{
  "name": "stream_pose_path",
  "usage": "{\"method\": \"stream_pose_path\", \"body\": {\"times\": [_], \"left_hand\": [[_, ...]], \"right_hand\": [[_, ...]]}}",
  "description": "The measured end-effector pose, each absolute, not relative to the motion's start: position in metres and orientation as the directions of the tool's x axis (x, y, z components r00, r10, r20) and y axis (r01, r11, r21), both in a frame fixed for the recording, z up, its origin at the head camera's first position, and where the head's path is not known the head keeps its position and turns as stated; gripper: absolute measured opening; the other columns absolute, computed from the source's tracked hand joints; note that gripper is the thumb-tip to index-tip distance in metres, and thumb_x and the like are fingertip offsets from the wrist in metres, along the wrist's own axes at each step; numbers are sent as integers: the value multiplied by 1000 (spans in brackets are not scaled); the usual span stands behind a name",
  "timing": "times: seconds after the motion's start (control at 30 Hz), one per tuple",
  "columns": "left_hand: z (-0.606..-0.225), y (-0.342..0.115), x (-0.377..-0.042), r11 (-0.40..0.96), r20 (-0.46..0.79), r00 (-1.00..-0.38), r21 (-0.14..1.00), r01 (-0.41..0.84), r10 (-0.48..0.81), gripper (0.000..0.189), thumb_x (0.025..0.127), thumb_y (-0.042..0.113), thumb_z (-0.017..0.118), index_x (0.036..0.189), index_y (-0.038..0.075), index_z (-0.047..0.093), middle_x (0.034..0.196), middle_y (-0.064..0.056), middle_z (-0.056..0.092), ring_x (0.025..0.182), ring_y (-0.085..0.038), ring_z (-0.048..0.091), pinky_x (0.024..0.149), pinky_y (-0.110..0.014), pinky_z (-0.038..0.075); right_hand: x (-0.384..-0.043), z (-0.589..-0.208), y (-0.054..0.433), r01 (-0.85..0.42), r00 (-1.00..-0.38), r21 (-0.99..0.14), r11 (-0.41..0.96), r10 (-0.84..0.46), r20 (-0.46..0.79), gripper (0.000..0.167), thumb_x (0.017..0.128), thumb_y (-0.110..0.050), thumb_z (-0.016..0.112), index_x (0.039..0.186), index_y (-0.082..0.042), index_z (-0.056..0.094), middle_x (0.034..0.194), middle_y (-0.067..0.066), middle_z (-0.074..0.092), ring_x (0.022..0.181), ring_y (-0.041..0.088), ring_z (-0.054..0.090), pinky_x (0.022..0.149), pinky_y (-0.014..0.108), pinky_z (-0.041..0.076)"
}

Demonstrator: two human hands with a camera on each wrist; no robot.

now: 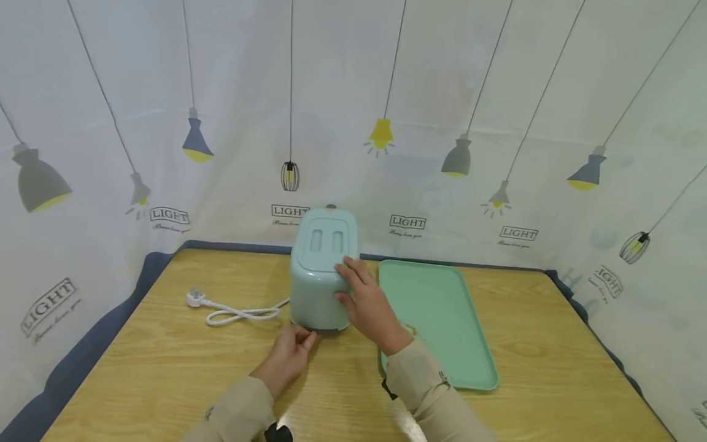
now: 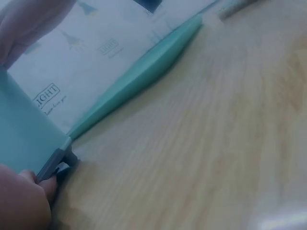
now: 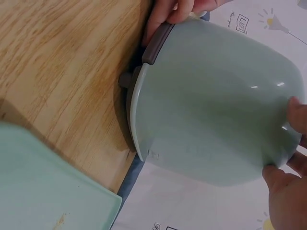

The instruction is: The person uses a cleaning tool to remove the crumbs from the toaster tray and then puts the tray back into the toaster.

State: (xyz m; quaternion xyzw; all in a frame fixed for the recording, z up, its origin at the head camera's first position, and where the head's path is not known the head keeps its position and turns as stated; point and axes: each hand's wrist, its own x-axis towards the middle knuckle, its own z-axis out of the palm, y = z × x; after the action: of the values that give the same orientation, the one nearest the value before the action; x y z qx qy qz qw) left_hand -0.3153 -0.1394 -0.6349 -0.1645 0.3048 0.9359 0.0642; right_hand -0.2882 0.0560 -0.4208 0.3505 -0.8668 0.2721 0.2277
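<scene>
A pale blue-green toaster [image 1: 317, 301] with a lid [image 1: 327, 261] over its top stands near the middle of the table, its narrow end facing me. Low on that end is a dark strip [image 3: 158, 44] along the base. My left hand [image 1: 287, 353] pinches this strip, thumb and fingers curled at the toaster's bottom edge. The right hand [image 1: 372, 304] grips the toaster's upper right corner, its thumb on the near end and its fingers up by the lid. In the right wrist view, a small dark foot [image 3: 125, 79] shows under the base.
Right of the toaster lies a green tray [image 1: 453, 331] with brown crumbs [image 1: 411, 329] on it. A white power cord [image 1: 243, 313] loops out to the left and ends in a plug [image 1: 194, 298]. A lamp-printed curtain [image 1: 342, 92] hangs behind the wooden table [image 1: 552, 368].
</scene>
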Motion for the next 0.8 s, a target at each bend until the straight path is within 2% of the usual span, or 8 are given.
{"method": "stream_pose_path", "body": {"times": [0.1,0.23,0.27,0.3,0.37,0.47,0.63,0.8], "left_hand": [[-574,-123,-283,-789,-387,-921,578,-208,-41,6,81,-7,33,81,-3,37,147,-28,6,142,-37,19,114,-34,31],[-505,-108,-249,-776,-432,-900,588,-230,-61,10,81,-5,26,74,0,31,139,-23,12,143,-33,15,114,-30,27],[-511,-111,-253,-782,-428,-903,577,-237,-42,9,79,-6,30,73,0,33,133,-22,17,140,-33,25,112,-29,31],[-520,-115,-259,-795,-423,-906,556,-241,-22,7,78,-7,31,76,0,33,135,-24,18,139,-33,26,111,-28,33],[-564,-127,-283,-806,-377,-926,537,-250,37,12,75,-9,41,79,1,35,132,-27,24,131,-34,41,105,-25,41],[-621,-143,-315,-830,-356,-931,494,-259,79,22,72,-12,45,87,0,36,139,-30,25,126,-34,48,101,-26,45],[-673,-153,-348,-844,-445,-894,457,-280,56,38,68,-10,45,101,1,31,149,-20,13,130,-33,42,98,-26,48],[-659,-151,-342,-840,-437,-895,448,-306,93,55,69,-13,39,123,-9,24,151,-25,12,135,-34,36,102,-26,44]], "right_hand": [[-286,-421,54,-727,-655,-309,613,-484,580,47,92,-20,65,135,-6,51,142,17,47,135,43,41,104,48,44],[-285,-419,53,-728,-651,-311,611,-475,592,45,93,-21,64,133,-5,53,140,18,49,134,45,42,104,50,43],[-285,-418,53,-729,-651,-314,608,-474,594,44,93,-21,64,132,-5,53,140,18,50,133,45,42,104,50,43],[-286,-416,54,-729,-652,-317,607,-473,592,43,93,-21,63,132,-5,53,140,18,50,133,44,42,104,51,43],[-287,-414,54,-729,-651,-321,605,-468,597,42,93,-22,63,131,-5,54,139,18,51,133,44,43,103,51,44],[-287,-410,55,-738,-640,-316,596,-470,608,41,93,-22,62,130,-5,56,137,18,52,132,44,44,104,49,44],[-288,-409,53,-758,-618,-305,577,-485,619,38,94,-21,61,128,-5,57,136,18,54,131,44,45,103,49,44],[-288,-412,55,-749,-627,-309,586,-476,617,37,95,-21,60,128,-5,57,136,18,54,131,44,45,103,48,45]]}}
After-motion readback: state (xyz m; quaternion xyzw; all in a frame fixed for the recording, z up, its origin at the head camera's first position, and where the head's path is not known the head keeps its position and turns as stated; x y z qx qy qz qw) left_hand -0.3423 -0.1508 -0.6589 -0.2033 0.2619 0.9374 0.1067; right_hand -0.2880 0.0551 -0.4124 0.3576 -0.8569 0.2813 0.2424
